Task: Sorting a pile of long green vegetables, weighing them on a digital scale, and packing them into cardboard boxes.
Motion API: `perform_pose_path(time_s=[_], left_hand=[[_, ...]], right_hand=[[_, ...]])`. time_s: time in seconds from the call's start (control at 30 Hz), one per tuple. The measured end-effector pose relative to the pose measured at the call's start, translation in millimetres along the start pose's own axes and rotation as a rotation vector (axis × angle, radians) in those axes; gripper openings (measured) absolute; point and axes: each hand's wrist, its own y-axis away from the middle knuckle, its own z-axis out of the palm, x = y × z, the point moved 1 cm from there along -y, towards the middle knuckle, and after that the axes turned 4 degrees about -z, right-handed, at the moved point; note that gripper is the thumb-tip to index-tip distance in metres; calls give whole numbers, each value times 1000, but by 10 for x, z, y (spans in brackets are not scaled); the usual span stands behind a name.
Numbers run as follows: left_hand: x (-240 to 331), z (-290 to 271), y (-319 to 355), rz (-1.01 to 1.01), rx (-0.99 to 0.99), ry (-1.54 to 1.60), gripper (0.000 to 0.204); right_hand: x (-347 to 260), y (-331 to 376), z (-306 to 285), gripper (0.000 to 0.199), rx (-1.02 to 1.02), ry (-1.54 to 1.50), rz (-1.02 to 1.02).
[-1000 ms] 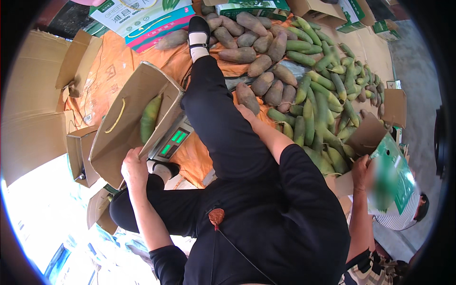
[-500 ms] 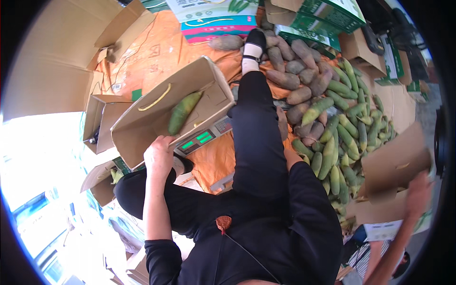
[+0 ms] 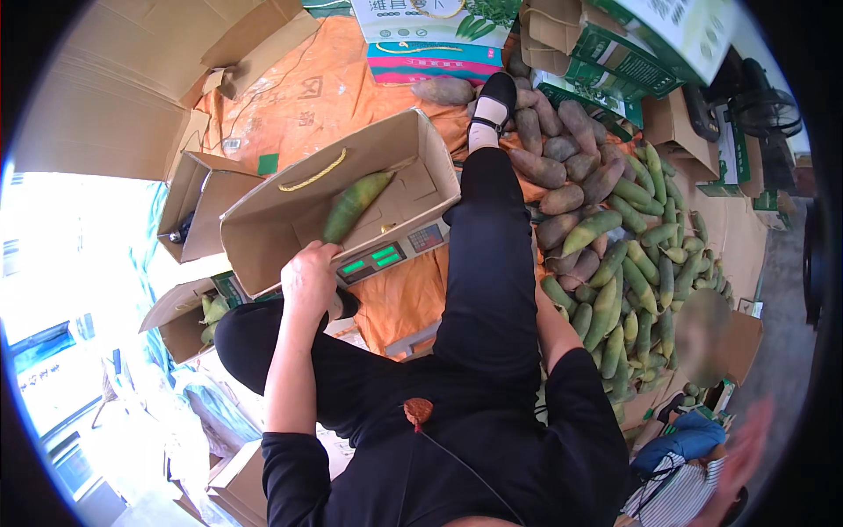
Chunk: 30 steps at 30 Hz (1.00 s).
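Observation:
A cardboard carton (image 3: pixel 263 233) with a yellow rope handle rests tilted on a digital scale (image 3: pixel 409 247), whose green-lit display shows beside its near edge. One long green radish (image 3: pixel 356 206) lies inside. My left hand (image 3: pixel 309 281) is closed over the carton's near rim, its fingertips close to the radish's lower end. My right forearm (image 3: pixel 558 325) reaches down beside my raised knee; the hand itself is hidden behind my leg. Just beyond it lies a heap of green radishes (image 3: pixel 645 263).
Brownish-purple radishes (image 3: pixel 562 162) lie beyond my foot on an orange sheet (image 3: pixel 290 97). Printed gift boxes (image 3: pixel 435 61) stand at the back, and an open carton (image 3: pixel 211 198) at the left. A co-worker's blurred hand (image 3: pixel 745 443) is at lower right.
The view has shifted, moving the scene slightly rightward. My left hand keeps to the carton's rim. At right, the co-worker's hand and a raised carton have moved lower.

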Motion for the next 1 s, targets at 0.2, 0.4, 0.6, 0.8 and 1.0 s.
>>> perform_pose_path(time_s=[0.2,0.4,0.6,0.8,1.0], left_hand=[[-75,0,47,10,12,-25,21],[-58,13,25,19,1,-31,22],[-76,-43,69,-2,-23,-57,23],[-41,-18,26,-8,-34,-86,17],[34,-25,5,29,-20,-95,17]], right_hand=[[-809,-88,-355,62,57,178,-104],[-2445,-196,-606,66,252,-168,-459],[-3628,-111,-70,65,13,-351,-823],[-3569,-349,942,62,-260,233,-1012],[-2986,-514,1751,48,-461,832,-962]])
